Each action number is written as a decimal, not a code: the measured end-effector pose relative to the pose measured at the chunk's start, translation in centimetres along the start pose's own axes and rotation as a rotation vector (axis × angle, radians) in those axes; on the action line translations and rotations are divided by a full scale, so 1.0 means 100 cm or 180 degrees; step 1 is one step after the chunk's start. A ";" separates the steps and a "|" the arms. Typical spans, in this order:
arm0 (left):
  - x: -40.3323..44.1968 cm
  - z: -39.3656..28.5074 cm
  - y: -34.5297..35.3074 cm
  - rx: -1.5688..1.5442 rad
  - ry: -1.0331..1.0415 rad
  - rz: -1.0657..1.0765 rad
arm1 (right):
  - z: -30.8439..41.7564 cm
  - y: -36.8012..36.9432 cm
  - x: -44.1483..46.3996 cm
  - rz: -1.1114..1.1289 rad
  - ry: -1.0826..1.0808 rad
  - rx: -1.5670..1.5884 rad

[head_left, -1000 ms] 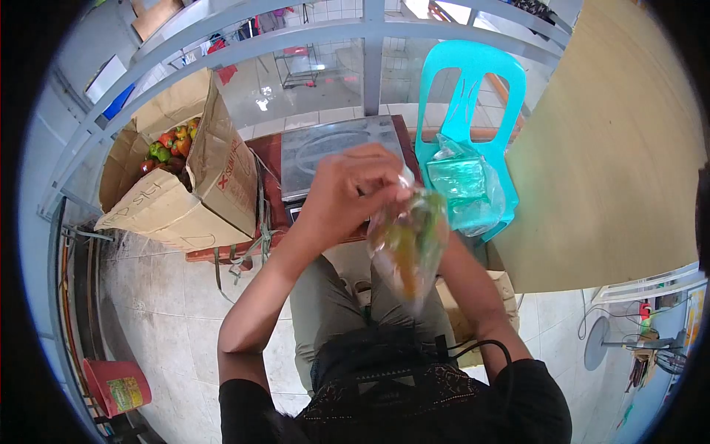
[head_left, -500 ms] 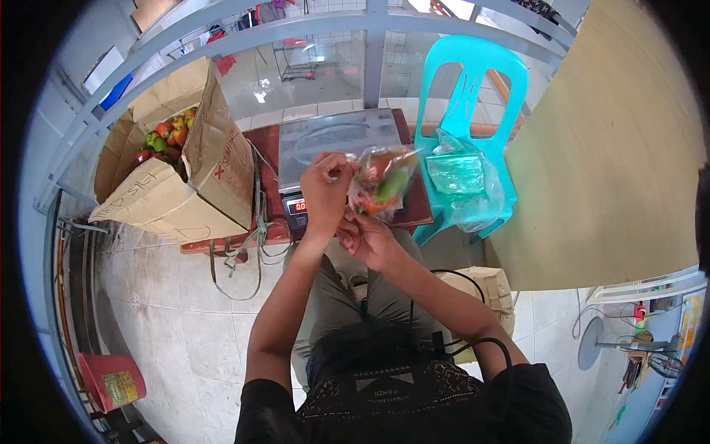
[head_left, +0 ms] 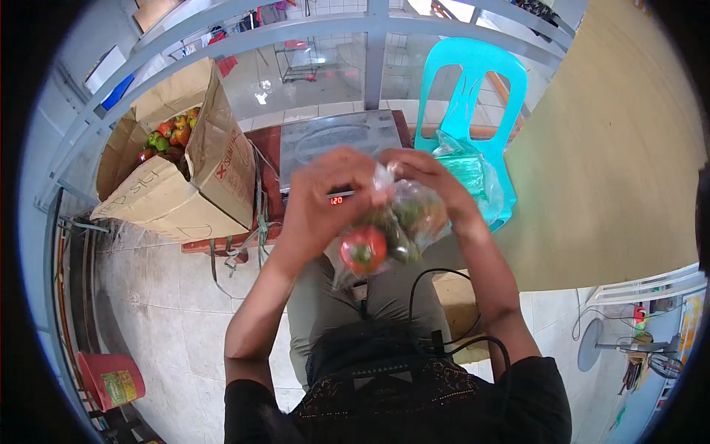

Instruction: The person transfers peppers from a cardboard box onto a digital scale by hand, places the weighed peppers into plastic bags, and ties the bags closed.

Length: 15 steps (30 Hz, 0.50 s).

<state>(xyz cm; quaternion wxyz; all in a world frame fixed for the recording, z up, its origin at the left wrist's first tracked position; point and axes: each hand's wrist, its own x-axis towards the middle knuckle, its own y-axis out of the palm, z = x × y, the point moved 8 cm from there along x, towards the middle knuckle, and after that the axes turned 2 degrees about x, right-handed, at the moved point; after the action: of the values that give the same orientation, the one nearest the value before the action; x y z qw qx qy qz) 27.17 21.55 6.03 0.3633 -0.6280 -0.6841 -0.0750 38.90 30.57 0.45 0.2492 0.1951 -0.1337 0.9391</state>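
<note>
A clear plastic bag of red and green bell peppers (head_left: 364, 249) hangs in front of the scale, above my lap. My left hand (head_left: 325, 198) is closed on the bag's gathered neck, slightly smeared by motion. Across from it, my right hand (head_left: 425, 177) also grips the twisted top, its fingers bent around the plastic. Behind the hands sits a digital scale (head_left: 336, 137) with a flat metal plate and a lit red display, partly covered by my left hand.
At the left stands an open cardboard box (head_left: 214, 181) with several peppers inside. A turquoise plastic chair (head_left: 462, 89) at the right bears a pack of green plastic bags (head_left: 462, 174). A brown board (head_left: 592, 170) rises beside it. Straps (head_left: 259, 229) dangle from the reddish table.
The bag has come down toward my lap, off from over the scale. My right hand has moved up from below the bag to its neck, beside my left hand.
</note>
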 end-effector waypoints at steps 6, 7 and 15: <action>-0.035 0.150 0.000 -0.1280 -0.1370 -0.1327 | -0.157 0.117 -0.017 -0.0553 0.1170 0.4353; -0.055 0.171 0.002 -0.1161 -0.1545 -0.1464 | -0.160 0.124 -0.027 -0.0659 0.1330 0.4136; -0.086 0.074 0.011 0.0694 -0.0908 -0.0377 | -0.021 0.047 -0.031 -0.0177 0.0140 -0.2536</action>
<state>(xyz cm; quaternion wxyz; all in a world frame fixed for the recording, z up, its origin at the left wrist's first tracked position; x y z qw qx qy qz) 24.70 19.01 -4.80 0.3235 -0.5478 -0.7685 0.0682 38.30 26.10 -3.50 0.3335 0.0666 -0.4768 0.8105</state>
